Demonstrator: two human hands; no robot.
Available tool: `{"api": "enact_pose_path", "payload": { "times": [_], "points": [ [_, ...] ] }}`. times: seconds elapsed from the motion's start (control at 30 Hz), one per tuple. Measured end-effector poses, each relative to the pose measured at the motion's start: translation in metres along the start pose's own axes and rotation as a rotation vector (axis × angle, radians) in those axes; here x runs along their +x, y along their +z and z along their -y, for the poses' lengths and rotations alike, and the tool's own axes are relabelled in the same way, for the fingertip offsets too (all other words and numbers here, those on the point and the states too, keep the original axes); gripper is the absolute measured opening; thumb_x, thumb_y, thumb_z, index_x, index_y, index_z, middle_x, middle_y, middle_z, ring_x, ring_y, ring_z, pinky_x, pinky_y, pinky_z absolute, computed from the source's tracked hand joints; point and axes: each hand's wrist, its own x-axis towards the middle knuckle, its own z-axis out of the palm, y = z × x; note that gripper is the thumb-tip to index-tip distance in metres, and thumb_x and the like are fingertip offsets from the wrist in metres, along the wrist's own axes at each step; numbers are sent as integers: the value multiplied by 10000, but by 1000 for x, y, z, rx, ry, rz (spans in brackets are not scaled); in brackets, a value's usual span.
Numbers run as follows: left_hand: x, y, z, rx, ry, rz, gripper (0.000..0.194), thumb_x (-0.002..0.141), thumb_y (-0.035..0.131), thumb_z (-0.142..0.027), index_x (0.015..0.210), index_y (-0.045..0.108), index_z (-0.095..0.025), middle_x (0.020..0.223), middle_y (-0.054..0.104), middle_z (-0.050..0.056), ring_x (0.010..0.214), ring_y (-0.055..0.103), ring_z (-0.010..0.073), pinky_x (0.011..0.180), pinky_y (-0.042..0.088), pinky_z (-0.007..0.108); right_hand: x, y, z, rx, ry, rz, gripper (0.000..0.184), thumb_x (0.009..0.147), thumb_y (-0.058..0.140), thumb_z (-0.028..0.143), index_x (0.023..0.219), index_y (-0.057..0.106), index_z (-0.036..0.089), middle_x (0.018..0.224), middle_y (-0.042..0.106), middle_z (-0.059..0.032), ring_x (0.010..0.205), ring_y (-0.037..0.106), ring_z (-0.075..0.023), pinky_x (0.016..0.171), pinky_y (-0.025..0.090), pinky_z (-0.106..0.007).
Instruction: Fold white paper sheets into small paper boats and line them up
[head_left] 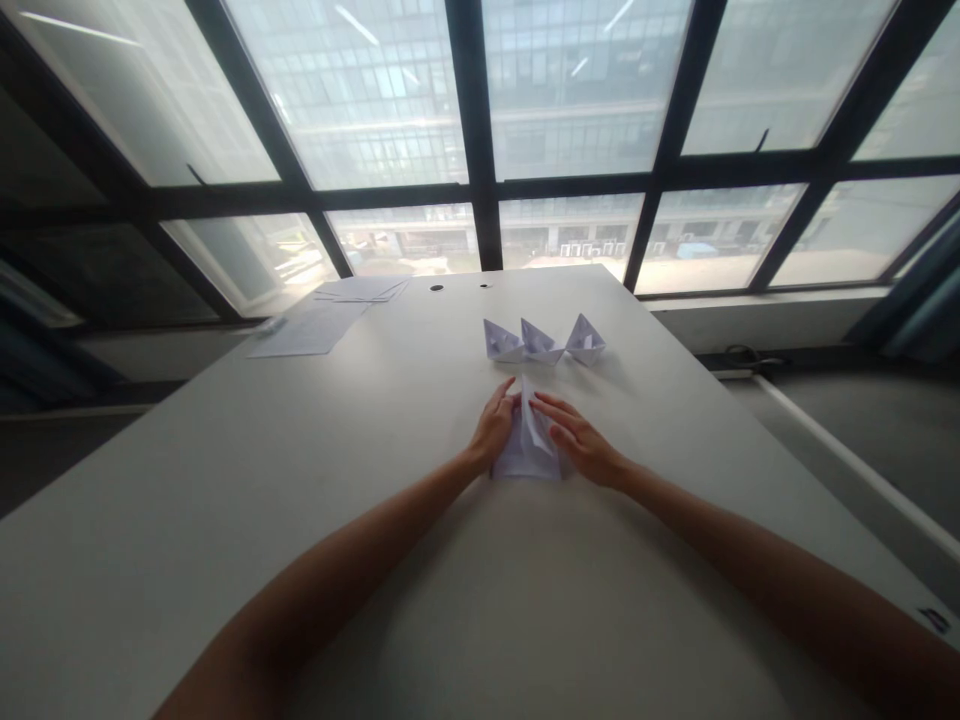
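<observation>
A partly folded sheet of white paper (527, 462) lies on the table between my hands, with a flap standing up along its middle. My left hand (495, 425) grips the paper's left side, its fingers pointing away from me. From the right, my right hand (583, 442) holds the raised flap, fingers and thumb against it. Parts of the fingertips are hidden by the paper. Just beyond my hands, three folded paper boats stand in a row: a left one (501, 343), a middle one (539, 344) and a right one (586, 341).
The white table (315, 510) stretches away toward large dark-framed windows (566, 90). Several flat paper sheets (307, 330) lie at its far left, some overlapping. Near the far edge is a dark round hole (436, 288). A small dark object (934, 620) sits at the right edge.
</observation>
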Motion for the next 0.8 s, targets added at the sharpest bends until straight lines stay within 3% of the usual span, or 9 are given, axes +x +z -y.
{"api": "enact_pose_path", "payload": {
  "times": [0.13,0.27,0.4,0.63,0.8],
  "points": [
    [2,0,-1,-269,-77,-50,564,1003,318,-512,1424,463,-168,1318,638,136,1171,634,257,1037,468,434,-5,9,4,-321,44,241,611,1021,307,546,1525,384,210,1629,242,-124,1510,186,-272,1210,128,-537],
    [3,0,-3,-196,-46,-85,425,887,540,-271,1295,574,-155,1374,595,139,1226,602,264,1068,440,416,-8,12,4,-519,59,344,634,1025,289,542,1564,285,208,1639,196,-124,1523,122,-262,1210,111,-537],
    [4,-4,-3,-151,-48,-27,514,754,534,-101,1256,617,-174,1336,627,121,1251,589,275,1069,438,432,-10,8,3,-611,35,396,630,1021,306,538,1559,301,211,1643,166,-121,1524,99,-273,1215,86,-530],
    [2,-2,6,423,261,-8,572,671,469,49,1169,667,-154,1447,510,123,1386,441,247,1205,286,444,-12,6,0,-671,76,417,709,1006,298,565,1580,220,157,1640,151,-141,1524,80,-288,1211,61,-555],
    [-4,2,11,639,372,61,584,738,449,64,1250,614,-166,1540,347,128,1417,399,252,1192,329,439,-8,6,-6,-716,190,347,681,1013,283,514,1570,239,126,1631,206,-141,1518,145,-276,1201,83,-580]
  ]
}}
